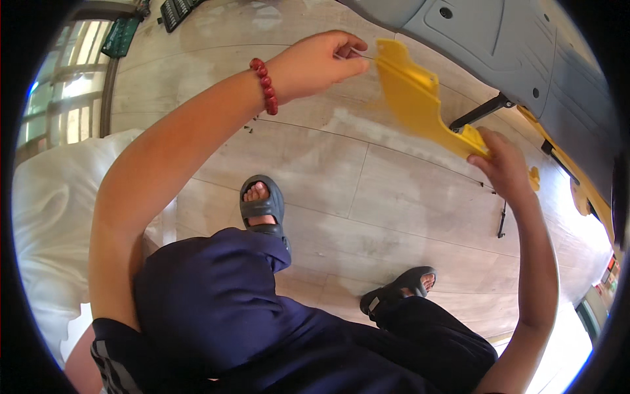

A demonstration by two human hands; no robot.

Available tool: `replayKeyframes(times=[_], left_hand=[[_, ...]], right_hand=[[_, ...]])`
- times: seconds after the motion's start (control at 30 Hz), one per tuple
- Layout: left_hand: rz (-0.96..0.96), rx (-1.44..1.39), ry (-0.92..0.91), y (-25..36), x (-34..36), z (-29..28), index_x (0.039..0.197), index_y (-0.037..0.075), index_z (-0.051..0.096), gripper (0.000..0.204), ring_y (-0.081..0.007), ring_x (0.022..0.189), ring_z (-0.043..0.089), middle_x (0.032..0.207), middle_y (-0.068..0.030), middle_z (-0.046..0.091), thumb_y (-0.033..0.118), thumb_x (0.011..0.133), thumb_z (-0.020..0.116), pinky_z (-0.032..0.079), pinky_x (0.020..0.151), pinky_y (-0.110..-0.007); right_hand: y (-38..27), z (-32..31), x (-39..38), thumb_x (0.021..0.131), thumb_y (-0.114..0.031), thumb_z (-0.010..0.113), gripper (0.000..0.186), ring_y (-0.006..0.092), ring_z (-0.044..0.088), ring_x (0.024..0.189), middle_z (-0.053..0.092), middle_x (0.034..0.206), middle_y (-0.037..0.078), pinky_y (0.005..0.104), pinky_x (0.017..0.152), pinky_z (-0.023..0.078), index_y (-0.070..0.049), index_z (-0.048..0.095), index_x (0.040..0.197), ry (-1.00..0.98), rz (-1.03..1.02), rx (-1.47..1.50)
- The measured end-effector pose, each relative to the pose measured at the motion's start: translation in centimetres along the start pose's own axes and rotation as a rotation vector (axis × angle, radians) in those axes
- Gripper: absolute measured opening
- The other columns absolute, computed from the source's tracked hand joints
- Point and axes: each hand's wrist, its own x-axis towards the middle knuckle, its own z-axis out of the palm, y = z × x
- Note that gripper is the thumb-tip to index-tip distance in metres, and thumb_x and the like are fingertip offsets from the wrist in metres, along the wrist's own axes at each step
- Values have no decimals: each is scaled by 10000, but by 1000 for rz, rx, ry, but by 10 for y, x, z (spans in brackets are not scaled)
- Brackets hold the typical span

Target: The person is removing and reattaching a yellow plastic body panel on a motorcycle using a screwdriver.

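My right hand (pixel 504 164) grips the lower right end of a long, curved yellow plastic panel (pixel 410 92), which is held above the floor. The panel's far end points up and left, toward my left hand (pixel 325 60). That hand is apart from the panel, with its fingers curled and a gap between thumb and forefinger; I see nothing held in it. A red bead bracelet (pixel 265 85) circles the left wrist. Beyond the panel stands a large grey plastic body (pixel 489 43) with yellow parts along its lower edge and a black rod (pixel 482 111) under it.
Small dark screws (pixel 248 129) lie on the wood-look floor (pixel 315 164). To the right is a thin black rod (pixel 502 220) on the floor. A dark tool case (pixel 176 12) and a green case (pixel 120 37) are at the far left. White cloth (pixel 59 190) drapes at left.
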Motion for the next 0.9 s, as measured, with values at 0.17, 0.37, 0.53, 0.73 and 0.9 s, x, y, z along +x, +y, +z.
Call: replayKeyframes(times=[0.17, 0.37, 0.53, 0.73, 0.9], left_hand=[[-17, -89, 7, 10, 0, 14, 1400, -47, 501, 560, -167, 1097, 606, 1256, -107, 606, 299, 982, 639, 507, 964, -318], [-53, -191, 91, 1, 24, 7, 1335, -64, 548, 536, -197, 1018, 641, 1215, -131, 635, 285, 947, 666, 534, 885, -325], [126, -272, -3, 6, 51, -14, 1079, 11, 658, 264, -114, 895, 603, 964, -24, 658, 258, 1037, 576, 532, 791, -320], [150, -288, 58, 5, 58, -11, 1127, -17, 631, 288, -147, 879, 639, 969, -70, 674, 252, 1033, 596, 560, 813, -289], [193, -231, 105, 6, 57, -10, 1106, -38, 639, 301, -157, 861, 667, 966, -93, 690, 250, 1025, 609, 576, 778, -306]], right_hand=[[-2, -17, 4, 822, -274, 805, 555, 385, 649, 1023, 682, 1092, 195, 430, 865, 502, -43, 599, 1282, -5, 112, -83], [4, 20, 15, 830, -311, 798, 540, 378, 658, 1031, 699, 1092, 181, 442, 869, 507, -73, 624, 1282, -6, 18, -57], [13, 68, 12, 827, -302, 800, 493, 389, 648, 1032, 694, 1071, 197, 452, 886, 499, -64, 649, 1231, -200, -8, 85], [27, 109, 21, 825, -188, 796, 448, 369, 632, 1010, 671, 1093, 200, 424, 882, 504, -40, 656, 1223, -314, 25, 275], [-3, 81, 61, 963, -374, 683, 591, 328, 554, 1257, 557, 1382, 167, 412, 1059, 449, 5, 529, 1390, -142, 267, 718]])
